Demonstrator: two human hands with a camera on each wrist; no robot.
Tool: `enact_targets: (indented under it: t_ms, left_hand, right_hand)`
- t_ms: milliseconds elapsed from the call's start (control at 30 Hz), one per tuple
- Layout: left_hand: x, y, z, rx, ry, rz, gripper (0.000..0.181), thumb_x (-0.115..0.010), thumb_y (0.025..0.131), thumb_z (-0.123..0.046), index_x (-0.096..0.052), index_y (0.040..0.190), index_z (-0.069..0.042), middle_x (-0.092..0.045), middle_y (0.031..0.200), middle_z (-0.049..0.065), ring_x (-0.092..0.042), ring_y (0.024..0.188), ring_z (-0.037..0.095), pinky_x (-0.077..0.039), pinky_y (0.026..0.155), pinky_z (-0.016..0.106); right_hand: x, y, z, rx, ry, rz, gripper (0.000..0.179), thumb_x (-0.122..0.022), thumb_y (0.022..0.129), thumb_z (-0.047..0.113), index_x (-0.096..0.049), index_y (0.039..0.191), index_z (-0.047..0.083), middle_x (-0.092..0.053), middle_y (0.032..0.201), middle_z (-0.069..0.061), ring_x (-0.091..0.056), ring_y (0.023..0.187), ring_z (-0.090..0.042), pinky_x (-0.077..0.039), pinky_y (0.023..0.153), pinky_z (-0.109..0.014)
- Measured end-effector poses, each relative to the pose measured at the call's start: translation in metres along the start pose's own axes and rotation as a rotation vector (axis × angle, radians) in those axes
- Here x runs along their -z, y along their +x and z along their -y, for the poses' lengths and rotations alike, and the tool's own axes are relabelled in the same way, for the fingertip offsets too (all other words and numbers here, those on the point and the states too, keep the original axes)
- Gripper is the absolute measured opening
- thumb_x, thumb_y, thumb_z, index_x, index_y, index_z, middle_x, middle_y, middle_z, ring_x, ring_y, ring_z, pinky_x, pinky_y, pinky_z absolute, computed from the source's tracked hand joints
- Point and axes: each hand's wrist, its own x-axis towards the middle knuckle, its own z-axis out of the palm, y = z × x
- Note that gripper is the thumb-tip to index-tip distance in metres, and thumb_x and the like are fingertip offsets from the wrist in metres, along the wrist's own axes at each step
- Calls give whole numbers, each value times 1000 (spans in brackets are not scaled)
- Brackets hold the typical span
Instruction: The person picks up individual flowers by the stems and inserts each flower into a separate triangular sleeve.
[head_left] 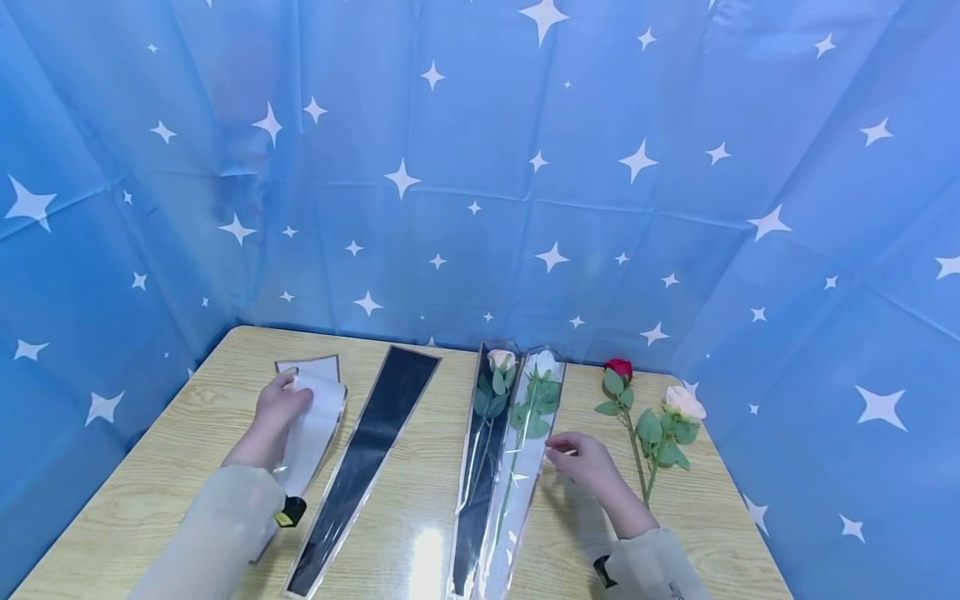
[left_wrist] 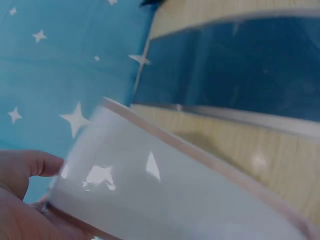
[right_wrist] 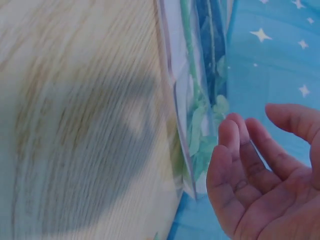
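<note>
My left hand (head_left: 283,406) pinches the wide top end of a white flower sleeve (head_left: 317,417) between thumb and fingers. In the left wrist view this sleeve (left_wrist: 150,175) is lifted and curves, with a brown border along its edge. Part of a white sleeve (head_left: 327,365) also shows behind the hand on the table. My right hand (head_left: 588,462) holds nothing, its fingers loosely bent beside the clear-fronted white sleeve (head_left: 521,492) with a white rose (head_left: 542,367) in it. In the right wrist view the hand (right_wrist: 265,185) has thumb and fingers apart.
A flat black sleeve (head_left: 367,458) lies on the wooden table (head_left: 405,492), right of my left hand. Another black sleeve (head_left: 472,479) contains a pale pink rose (head_left: 501,360). A red rose (head_left: 618,367) and a loose pale pink rose (head_left: 682,402) lie at right. A starry blue curtain (head_left: 480,233) encloses the table.
</note>
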Motion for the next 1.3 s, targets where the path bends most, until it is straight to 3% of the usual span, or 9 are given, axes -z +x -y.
enact_targets:
  t_ms: [200,267,367,467,567,667,833,1133,1300]
  left_hand:
    - [-4,-10,-20,-52,-89,-99,62,-49,95,-43,-37,139,1,-47,131,22,-51,115,31,-43,96,40]
    - [-6,-13,-29,-88,-137,-123,44,-52,95,-39,-50,121,-3,-56,109,10,-55,97,18,-46,84,30]
    - [-10,-20,-42,-163,-221,-111,19,-55,95,-28,-48,95,-10,-54,80,-8,-53,74,5,-44,67,21]
    - [-15,-29,-55,-245,-291,-63,15,-54,95,-14,-40,90,-13,-50,67,-14,-52,64,2,-44,59,19]
    - [-20,-40,-65,-324,-285,10,15,-51,96,-7,-37,103,-10,-53,70,-12,-52,61,2,-43,56,18]
    - [-23,-51,-72,-405,-276,101,34,-47,96,-3,-31,125,-7,-55,73,-9,-54,62,3,-46,56,19]
    - [-27,-68,-82,-516,-354,289,63,-43,95,4,-19,149,-19,-65,92,-10,-66,79,9,-55,66,31]
    - [-52,-94,-89,-622,-386,400,52,-50,98,-11,-31,146,-10,-64,115,-14,-64,100,6,-53,81,30]
    - [-68,-101,-85,-647,-319,430,46,-51,98,-18,-40,142,-9,-59,129,8,-61,107,5,-51,87,29]
  right_hand:
    - [0,-2,6,13,-5,5,21,-62,90,13,-67,108,4,-66,94,-5,-59,76,-13,-49,64,-29]
    - [1,-3,8,18,-1,7,21,-62,90,13,-66,109,4,-66,94,-5,-59,76,-14,-48,64,-28]
    - [3,-4,12,25,1,9,22,-62,90,13,-66,109,5,-66,93,-4,-59,76,-14,-48,64,-29]
    - [4,-5,17,37,1,5,22,-62,90,14,-66,110,5,-66,92,-4,-59,77,-15,-48,64,-29]
    - [5,-5,21,45,6,5,22,-62,90,15,-66,110,5,-66,92,-4,-59,77,-15,-49,65,-28]
    - [4,-4,24,60,14,6,22,-63,90,16,-67,110,6,-66,91,-3,-59,76,-14,-49,64,-27]
    - [5,-4,31,111,78,25,21,-64,90,19,-67,109,9,-67,93,-4,-61,78,-16,-51,67,-32]
    - [10,-8,66,209,266,99,35,-57,95,32,-62,119,8,-67,110,-12,-61,99,-30,-51,77,-37]
    - [7,-4,88,277,352,117,40,-49,97,40,-58,124,11,-66,114,-13,-60,101,-26,-50,79,-36]
